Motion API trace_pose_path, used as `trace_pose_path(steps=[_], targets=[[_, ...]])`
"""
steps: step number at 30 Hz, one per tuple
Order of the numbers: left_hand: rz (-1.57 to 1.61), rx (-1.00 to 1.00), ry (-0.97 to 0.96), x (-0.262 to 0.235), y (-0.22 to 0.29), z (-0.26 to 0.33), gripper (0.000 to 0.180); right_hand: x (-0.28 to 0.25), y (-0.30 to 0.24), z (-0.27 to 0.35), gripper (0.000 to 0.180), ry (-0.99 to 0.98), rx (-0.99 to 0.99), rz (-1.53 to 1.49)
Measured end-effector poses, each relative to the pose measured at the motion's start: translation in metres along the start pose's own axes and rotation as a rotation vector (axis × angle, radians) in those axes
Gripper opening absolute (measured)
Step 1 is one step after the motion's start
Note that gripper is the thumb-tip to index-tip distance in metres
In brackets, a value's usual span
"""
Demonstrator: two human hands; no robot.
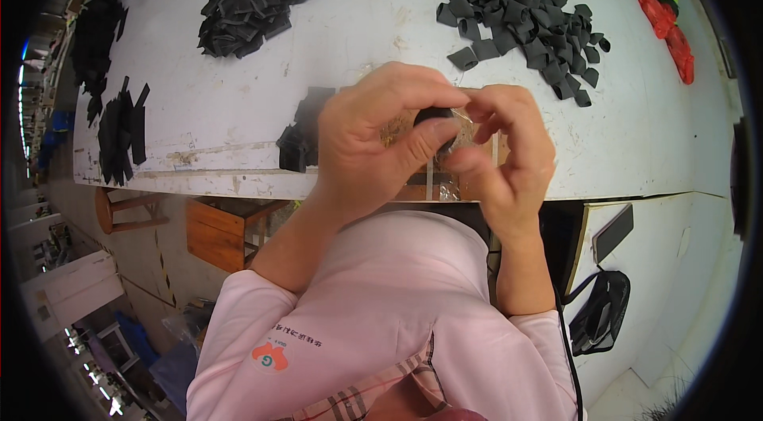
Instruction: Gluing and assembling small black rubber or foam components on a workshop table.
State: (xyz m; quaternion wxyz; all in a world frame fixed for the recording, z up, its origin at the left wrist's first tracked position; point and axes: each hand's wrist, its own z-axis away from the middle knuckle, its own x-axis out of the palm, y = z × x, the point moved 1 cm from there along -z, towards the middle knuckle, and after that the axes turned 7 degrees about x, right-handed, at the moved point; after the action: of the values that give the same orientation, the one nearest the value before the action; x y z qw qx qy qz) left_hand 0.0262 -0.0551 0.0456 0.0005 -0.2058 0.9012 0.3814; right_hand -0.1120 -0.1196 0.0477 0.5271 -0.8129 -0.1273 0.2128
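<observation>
Both hands meet over the near edge of a white table (238, 111), just above the person's pink shirt (381, 294). The left hand (373, 139) is curled with its thumb pressed against a small black piece (435, 115), and the right hand (501, 155) closes its fingertips on the same piece from the 3 o'clock side, so the piece is pinched between the two hands; little of it shows, and its shape cannot be told. Something thin and clear glints at the right hand's fingertips, too blurred to tell what.

At 9 o'clock from the hands, touching the left wrist's side of the view, lies a small stack of black pieces (300, 139) near the table edge. At 11 o'clock, well apart, sits a big heap of black scraps (262, 0). At 1 o'clock is a spread heap of flat black cut pieces (524, 19). Far off at 2 o'clock, near the table's corner, lie red pieces (671, 31) with a bit of yellow-green beside them. More black strips (123, 131) rest at the table's left end, at 9 o'clock.

Below the table at 4 o'clock a dark phone (612, 232) lies on a lower white surface, and a black bag (600, 314) hangs beneath it. At 8 o'clock stand a wooden stool (119, 210) and a brown wooden box (218, 234)
</observation>
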Motion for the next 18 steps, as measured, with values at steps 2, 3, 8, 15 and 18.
trace_pose_path(steps=[2, 3, 8, 15, 18], targets=[[0.078, -0.075, 0.052, 0.005, 0.005, 0.003, 0.014, 0.007, -0.003, 0.002, 0.032, -0.011, -0.177, 0.150], [0.179, -0.152, 0.153, 0.006, 0.005, 0.006, 0.010, 0.009, -0.005, 0.003, 0.034, -0.007, -0.143, 0.091], [0.663, -0.448, 0.551, 0.006, 0.010, 0.014, 0.011, 0.016, -0.012, 0.000, 0.023, 0.042, -0.208, 0.205], [0.649, -0.443, 0.569, 0.012, 0.013, 0.021, 0.013, 0.020, 0.004, -0.001, 0.013, 0.086, -0.282, 0.175], [0.558, -0.408, 0.502, 0.012, 0.010, 0.028, 0.014, 0.020, 0.009, 0.000, 0.012, 0.087, -0.285, 0.137]])
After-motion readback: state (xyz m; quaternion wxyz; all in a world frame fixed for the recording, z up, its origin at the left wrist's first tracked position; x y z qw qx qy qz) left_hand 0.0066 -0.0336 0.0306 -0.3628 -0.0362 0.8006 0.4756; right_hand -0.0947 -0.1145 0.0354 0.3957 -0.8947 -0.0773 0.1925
